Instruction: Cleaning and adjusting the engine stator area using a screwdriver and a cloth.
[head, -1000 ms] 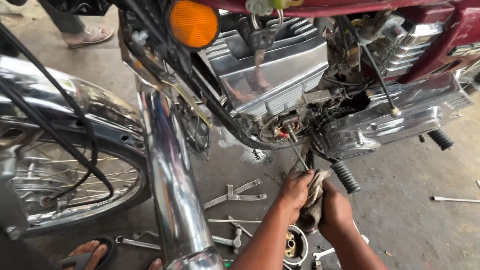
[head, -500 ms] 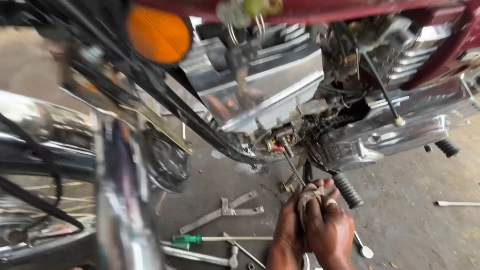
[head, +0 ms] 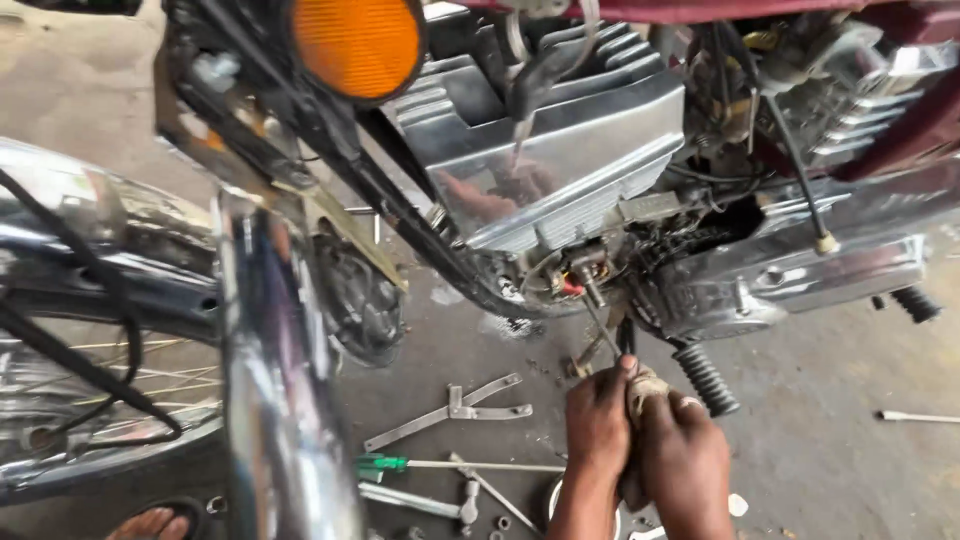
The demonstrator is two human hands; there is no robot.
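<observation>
My left hand (head: 598, 420) and my right hand (head: 686, 462) are pressed together low under a motorcycle engine (head: 560, 150). Both are closed around a small dirty cloth-wrapped part (head: 644, 384) that shows between them. A thin rod or cable (head: 598, 318) runs from the hands up to a small red-and-metal fitting (head: 580, 272) at the base of the engine. A ring shows on a finger of my right hand. What is inside the cloth is hidden.
A chrome exhaust pipe (head: 275, 400) crosses the left foreground beside a spoked wheel (head: 110, 390). An orange reflector (head: 357, 42) hangs at the top. A rubber footpeg (head: 706, 380) sits next to my hands. Spanners (head: 450, 412), a green-handled screwdriver (head: 440, 464) and sockets lie on the concrete floor. A sandalled foot (head: 150, 522) shows bottom left.
The view has moved closer and shifted right along the engine. My hands have stayed clasped on the wrapped part below the fitting, rising slightly towards it.
</observation>
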